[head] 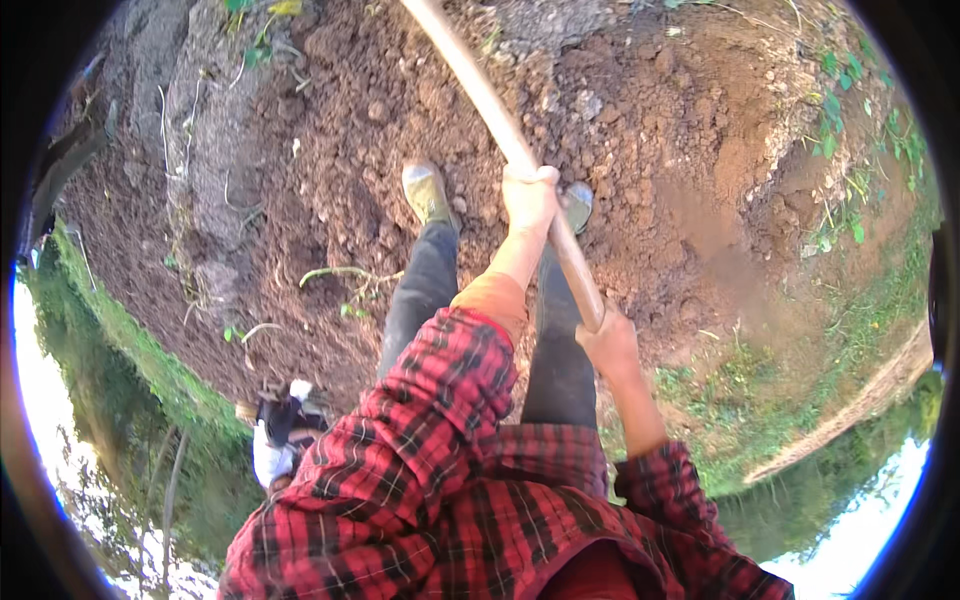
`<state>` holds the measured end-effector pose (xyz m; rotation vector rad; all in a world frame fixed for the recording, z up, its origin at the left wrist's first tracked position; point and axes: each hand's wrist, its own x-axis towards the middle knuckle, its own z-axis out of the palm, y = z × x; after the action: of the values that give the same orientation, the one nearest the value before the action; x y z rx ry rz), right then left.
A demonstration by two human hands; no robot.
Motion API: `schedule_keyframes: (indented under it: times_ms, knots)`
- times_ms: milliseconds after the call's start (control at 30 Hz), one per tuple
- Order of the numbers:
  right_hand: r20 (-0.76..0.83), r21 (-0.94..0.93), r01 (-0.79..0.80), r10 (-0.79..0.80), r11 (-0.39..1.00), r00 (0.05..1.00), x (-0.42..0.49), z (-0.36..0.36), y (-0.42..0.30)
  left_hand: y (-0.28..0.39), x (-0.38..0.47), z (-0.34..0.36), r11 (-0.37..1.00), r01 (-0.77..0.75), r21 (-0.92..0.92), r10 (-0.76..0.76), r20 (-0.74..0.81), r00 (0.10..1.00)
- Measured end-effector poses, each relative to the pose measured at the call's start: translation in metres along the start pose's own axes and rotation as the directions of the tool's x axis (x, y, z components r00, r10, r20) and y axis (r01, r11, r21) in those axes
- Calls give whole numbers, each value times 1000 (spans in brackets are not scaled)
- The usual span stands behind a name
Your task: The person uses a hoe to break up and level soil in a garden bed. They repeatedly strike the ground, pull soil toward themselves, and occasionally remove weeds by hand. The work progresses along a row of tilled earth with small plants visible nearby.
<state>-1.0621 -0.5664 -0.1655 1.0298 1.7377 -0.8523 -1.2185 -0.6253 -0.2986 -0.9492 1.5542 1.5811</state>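
Note:
A long wooden tool handle (pixel 480 86) runs slantwise from the top of the view down towards my right thigh. My left hand (pixel 530 196) is closed around its middle, in front of my right shoe. Lower down, my right hand (pixel 611 341) grips the handle close to its near end, beside my right leg. The tool's far end lies beyond the top of the view, so its head is hidden. Loose, clumpy brown soil (pixel 352 135) spreads under and around my feet.
My left shoe (pixel 424 191) and right shoe (pixel 577 204) stand on the broken soil. Behind me to the left is another person (pixel 279 435), partly covered by my sleeve. Green plants (pixel 832 124) grow at the right, and a cut stem (pixel 337 273) lies by my left leg.

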Motion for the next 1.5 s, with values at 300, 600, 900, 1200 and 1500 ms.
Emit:
schedule_keyframes:
  times_ms: [300, 600, 900, 1200, 1500]
  knots:
    - [323, 434, 69, -226, 898, 919, -109, -147, -190, 221, -35, -4, 971, 239, 26, -234, 333, 914]
    - [471, 769, -293, -195, 568, 860, -55, -80, -146, 183, -8, -5, 948, 301, 102, -314, 161, 936]
    - [403, 870, -213, -393, 445, 826, 17, -17, -80, 94, 34, -22, 997, 33, -71, -24, 129, 991]
    - [534, 495, -85, -226, 865, 815, -144, -30, 59, 1, -196, -48, 880, 385, -280, -360, 137, 923]
    - [566, 240, -245, 70, 939, 822, -119, 14, 22, -56, -91, -132, 923, 374, -93, -383, -107, 917]
